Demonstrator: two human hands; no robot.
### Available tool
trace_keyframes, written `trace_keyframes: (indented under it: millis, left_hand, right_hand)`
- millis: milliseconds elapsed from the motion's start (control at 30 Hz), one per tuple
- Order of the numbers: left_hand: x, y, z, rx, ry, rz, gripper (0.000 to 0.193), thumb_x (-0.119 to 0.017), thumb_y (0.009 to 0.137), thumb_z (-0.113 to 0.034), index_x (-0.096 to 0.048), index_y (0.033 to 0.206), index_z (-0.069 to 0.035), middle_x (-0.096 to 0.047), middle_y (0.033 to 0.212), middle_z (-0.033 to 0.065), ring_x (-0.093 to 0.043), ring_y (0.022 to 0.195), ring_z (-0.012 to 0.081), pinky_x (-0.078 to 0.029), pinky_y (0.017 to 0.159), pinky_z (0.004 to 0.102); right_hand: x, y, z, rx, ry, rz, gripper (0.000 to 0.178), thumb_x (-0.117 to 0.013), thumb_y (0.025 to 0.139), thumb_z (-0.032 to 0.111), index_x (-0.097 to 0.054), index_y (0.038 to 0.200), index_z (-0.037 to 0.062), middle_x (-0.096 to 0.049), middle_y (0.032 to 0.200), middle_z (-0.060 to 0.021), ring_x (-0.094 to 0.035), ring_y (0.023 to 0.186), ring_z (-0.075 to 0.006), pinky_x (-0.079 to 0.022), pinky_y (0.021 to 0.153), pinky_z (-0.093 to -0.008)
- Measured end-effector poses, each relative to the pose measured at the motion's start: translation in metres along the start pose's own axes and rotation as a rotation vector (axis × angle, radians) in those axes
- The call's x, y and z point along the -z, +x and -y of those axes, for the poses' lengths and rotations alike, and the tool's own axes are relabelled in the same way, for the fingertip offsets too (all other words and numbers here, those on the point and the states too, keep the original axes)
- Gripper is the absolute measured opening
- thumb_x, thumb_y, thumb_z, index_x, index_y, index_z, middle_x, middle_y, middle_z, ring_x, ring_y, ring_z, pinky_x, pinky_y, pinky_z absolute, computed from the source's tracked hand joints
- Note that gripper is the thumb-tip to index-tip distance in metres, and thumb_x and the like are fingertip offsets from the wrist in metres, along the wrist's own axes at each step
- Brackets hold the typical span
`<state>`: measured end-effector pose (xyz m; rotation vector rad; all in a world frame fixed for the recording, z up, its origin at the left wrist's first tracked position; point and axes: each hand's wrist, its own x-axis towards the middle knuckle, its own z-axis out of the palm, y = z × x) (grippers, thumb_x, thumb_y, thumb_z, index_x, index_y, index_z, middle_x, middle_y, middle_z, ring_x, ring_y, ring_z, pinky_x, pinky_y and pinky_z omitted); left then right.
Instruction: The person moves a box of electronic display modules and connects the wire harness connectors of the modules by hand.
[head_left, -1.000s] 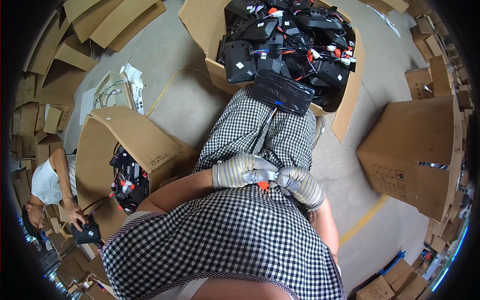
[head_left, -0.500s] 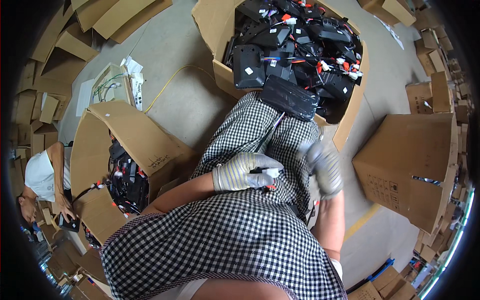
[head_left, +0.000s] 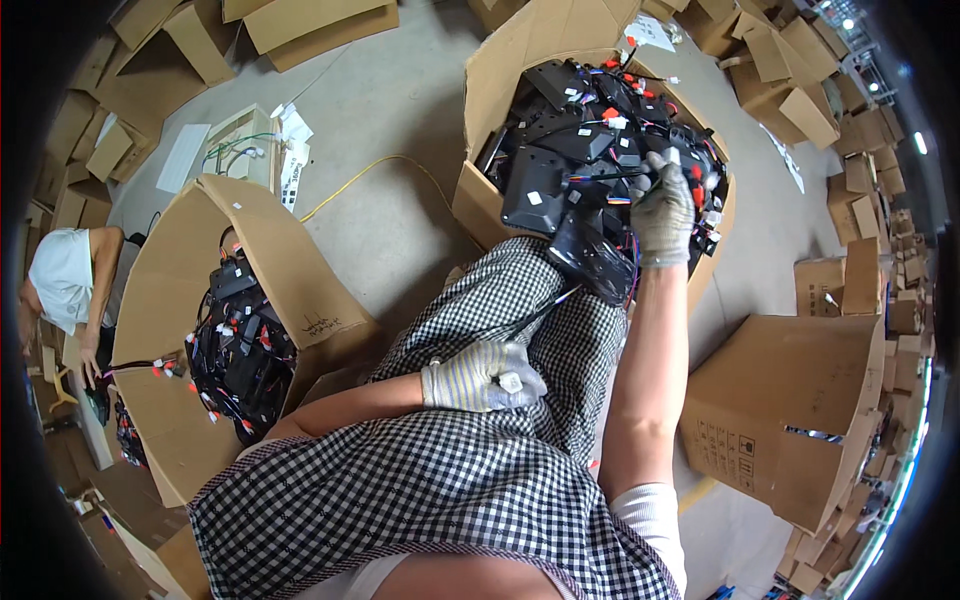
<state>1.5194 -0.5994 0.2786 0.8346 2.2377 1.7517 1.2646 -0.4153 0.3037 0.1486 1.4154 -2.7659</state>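
Note:
My left hand (head_left: 482, 377), in a striped work glove, rests over my lap, closed on a white plug (head_left: 511, 382). From near it, a dark cable (head_left: 535, 318) runs up between my legs to a glossy black flat-cased device (head_left: 592, 258) lying across my knee against the box edge. My right hand (head_left: 664, 222), gloved too, is stretched over the far carton (head_left: 712, 262). Its fingers are closed at a white connector (head_left: 672, 157) among the wires there. Black devices (head_left: 540, 190) with red and white plugs fill that carton.
At my left stands another open carton (head_left: 300, 270) with black devices (head_left: 240, 330). A person (head_left: 75, 275) bends beyond it, hands low. A large closed-sided carton (head_left: 785, 400) stands at right. A tray of wires (head_left: 240, 150) and a yellow cord (head_left: 380, 160) lie on the floor.
My right hand has moved forward from beside my lap into the far carton. My left hand has closed further around its plug. The view has shifted, and the device on my knee sits tilted differently.

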Motion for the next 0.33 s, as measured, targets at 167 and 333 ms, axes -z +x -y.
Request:
trace_keyframes:
  millis: [167, 333]
  left_hand:
    - [0.02, 0.013, -0.015, -0.161, 0.06, -0.375, 0.022, -0.06, 0.084, -0.02, -0.061, 0.105, -0.014, -0.051, 0.108, 0.0103, -0.052, 0.101, 0.0219, -0.043, 0.087, 0.0342]
    - [0.036, 0.04, -0.025, -0.078, -0.341, -0.506, 0.069, -0.049, 0.088, -0.051, -0.033, 0.138, -0.007, -0.042, 0.135, 0.0161, -0.037, 0.127, 0.0288, -0.023, 0.107, 0.0372]
  right_hand:
    - [-0.03, -0.08, 0.062, 0.32, -0.594, 0.403, 0.027, -0.052, 0.091, 0.029, -0.061, 0.085, 0.004, -0.058, 0.079, -0.0017, -0.054, 0.071, -0.0109, -0.044, 0.064, -0.0252]
    - [-0.01, -0.135, 0.04, 0.569, -1.143, 0.963, 0.022, -0.064, 0.083, 0.029, -0.062, 0.093, 0.0098, -0.059, 0.083, -0.0007, -0.057, 0.087, -0.0171, -0.043, 0.085, -0.0304]
